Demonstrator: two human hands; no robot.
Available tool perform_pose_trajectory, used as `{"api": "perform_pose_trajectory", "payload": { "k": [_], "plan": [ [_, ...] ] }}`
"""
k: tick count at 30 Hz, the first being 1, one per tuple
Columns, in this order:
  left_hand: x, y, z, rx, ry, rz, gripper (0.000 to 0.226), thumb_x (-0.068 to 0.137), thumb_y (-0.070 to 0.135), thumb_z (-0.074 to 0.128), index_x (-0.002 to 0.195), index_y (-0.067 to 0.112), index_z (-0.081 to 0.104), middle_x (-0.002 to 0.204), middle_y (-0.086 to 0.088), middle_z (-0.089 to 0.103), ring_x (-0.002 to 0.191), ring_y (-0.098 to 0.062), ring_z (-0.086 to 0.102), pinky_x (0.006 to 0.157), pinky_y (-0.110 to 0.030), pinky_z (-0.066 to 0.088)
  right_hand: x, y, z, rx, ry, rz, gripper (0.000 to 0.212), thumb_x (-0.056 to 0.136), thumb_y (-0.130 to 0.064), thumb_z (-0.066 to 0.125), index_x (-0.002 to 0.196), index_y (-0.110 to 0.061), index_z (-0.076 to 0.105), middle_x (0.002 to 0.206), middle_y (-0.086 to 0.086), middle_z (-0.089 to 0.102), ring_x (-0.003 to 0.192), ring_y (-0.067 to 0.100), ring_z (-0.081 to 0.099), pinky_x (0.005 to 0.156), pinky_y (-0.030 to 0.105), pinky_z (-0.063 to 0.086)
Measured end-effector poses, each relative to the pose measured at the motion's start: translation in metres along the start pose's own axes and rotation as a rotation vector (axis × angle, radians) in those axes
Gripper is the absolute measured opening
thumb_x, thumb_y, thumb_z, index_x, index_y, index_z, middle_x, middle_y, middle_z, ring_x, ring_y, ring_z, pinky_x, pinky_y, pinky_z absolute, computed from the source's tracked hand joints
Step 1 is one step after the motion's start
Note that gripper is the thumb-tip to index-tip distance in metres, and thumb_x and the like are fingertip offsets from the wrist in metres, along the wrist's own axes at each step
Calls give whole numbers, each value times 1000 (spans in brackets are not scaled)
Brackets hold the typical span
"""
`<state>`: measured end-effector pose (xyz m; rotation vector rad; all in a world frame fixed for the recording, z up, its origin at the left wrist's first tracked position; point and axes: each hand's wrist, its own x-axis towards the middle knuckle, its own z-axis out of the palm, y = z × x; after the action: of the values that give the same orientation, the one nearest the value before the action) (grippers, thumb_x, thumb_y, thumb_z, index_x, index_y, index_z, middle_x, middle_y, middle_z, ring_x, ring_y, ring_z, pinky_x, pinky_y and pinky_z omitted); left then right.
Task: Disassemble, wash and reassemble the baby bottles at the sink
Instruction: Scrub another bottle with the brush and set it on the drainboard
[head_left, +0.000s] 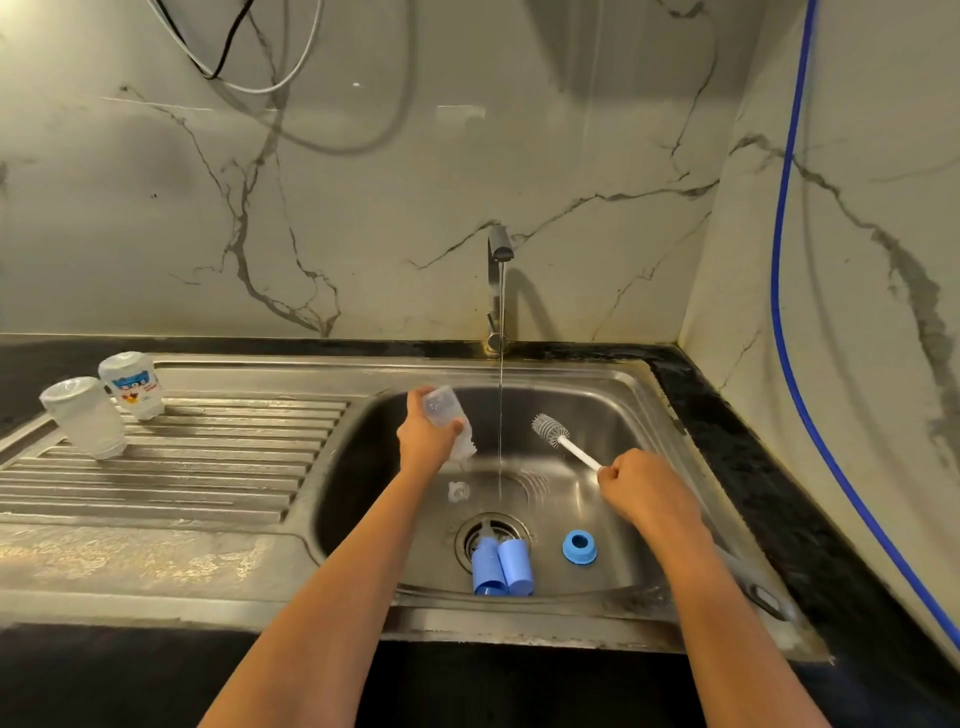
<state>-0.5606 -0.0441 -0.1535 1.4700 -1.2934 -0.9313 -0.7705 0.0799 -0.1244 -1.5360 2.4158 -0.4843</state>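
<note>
My left hand (426, 436) grips a clear bottle body (449, 426) over the sink basin (613, 415), its mouth tilted down to the right. My right hand (644, 491) holds the white handle of a bottle brush (553, 430), whose grey bristle head points up and left, apart from the bottle. A thin stream of water (501, 374) falls from the tap (497, 280) between bottle and brush. On the basin floor lie a clear nipple (458, 491), two blue caps (501, 566) by the drain, and a blue collar ring (579, 546).
Two clear bottle bodies (85, 418) (132, 384) stand upside down on the ribbed drainboard (182, 467) at the left. A dark countertop (779, 493) borders the sink. A blue hose (789, 260) runs down the right wall.
</note>
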Motion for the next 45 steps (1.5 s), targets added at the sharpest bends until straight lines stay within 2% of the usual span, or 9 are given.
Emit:
{"api": "perform_pose_trajectory", "payload": {
  "k": [5, 17, 19, 22, 27, 31, 34, 38, 45],
  "plan": [
    [2, 12, 13, 205, -74, 194, 66, 86, 9, 68, 140, 27, 35, 131, -15, 53, 113, -32, 58, 83, -38, 54, 1, 0, 6, -30, -53, 17, 34, 94, -31, 49, 64, -19, 37, 63, -1, 42, 54, 15, 40, 51, 26, 33],
    [27, 48, 45, 173, -187, 290, 65, 80, 2, 72, 133, 24, 43, 125, -12, 52, 95, -22, 51, 61, -21, 47, -3, -3, 5, -56, -17, -8, 20, 95, -30, 47, 83, -15, 52, 78, 2, 54, 70, 20, 52, 58, 29, 38],
    [34, 50, 47, 112, -164, 286, 62, 78, 2, 73, 130, 22, 45, 123, -8, 53, 100, -24, 53, 68, -26, 51, -4, -5, 4, -72, -10, -4, 19, 96, -30, 47, 85, -16, 52, 80, 2, 55, 71, 20, 53, 60, 29, 39],
    [41, 48, 51, -152, -164, 139, 58, 82, 5, 71, 131, 17, 43, 128, -10, 53, 107, -26, 56, 81, -39, 57, -4, -7, 4, -85, -21, 3, 19, 96, -31, 47, 92, -16, 58, 84, 2, 57, 73, 19, 55, 63, 29, 41],
    [41, 55, 49, -860, -185, -427, 44, 92, 20, 63, 129, 6, 44, 121, -19, 52, 104, -33, 58, 83, -39, 57, -3, -9, 9, -75, -46, 30, 20, 95, -33, 50, 93, -16, 61, 81, 2, 61, 71, 18, 60, 59, 28, 45],
    [29, 47, 48, -1036, -301, -704, 46, 101, 28, 47, 137, 0, 46, 111, -18, 61, 104, -27, 63, 77, -33, 59, -4, -10, 6, -85, -59, 28, 18, 94, -30, 52, 97, -15, 61, 83, 2, 60, 74, 19, 59, 61, 28, 43],
    [22, 56, 50, -1088, -267, -772, 43, 101, 25, 47, 136, 0, 44, 126, -21, 50, 114, -28, 58, 94, -31, 53, -6, -10, 4, -102, -62, 31, 17, 95, -28, 52, 100, -14, 61, 83, 1, 57, 73, 19, 57, 61, 28, 41],
    [24, 82, 47, -1316, -304, -813, 40, 99, 28, 52, 122, -3, 43, 132, -24, 43, 93, -30, 57, 93, -27, 53, -6, -11, 5, -94, -54, 42, 19, 95, -29, 51, 101, -14, 62, 83, 2, 58, 74, 20, 57, 62, 29, 42],
    [20, 78, 50, -1314, -193, -935, 42, 95, 28, 59, 119, -6, 53, 123, -20, 53, 92, -31, 63, 81, -30, 59, -7, -10, 5, -107, -95, 49, 20, 94, -30, 52, 102, -15, 63, 96, 5, 67, 84, 22, 64, 64, 28, 43]
  ]
}}
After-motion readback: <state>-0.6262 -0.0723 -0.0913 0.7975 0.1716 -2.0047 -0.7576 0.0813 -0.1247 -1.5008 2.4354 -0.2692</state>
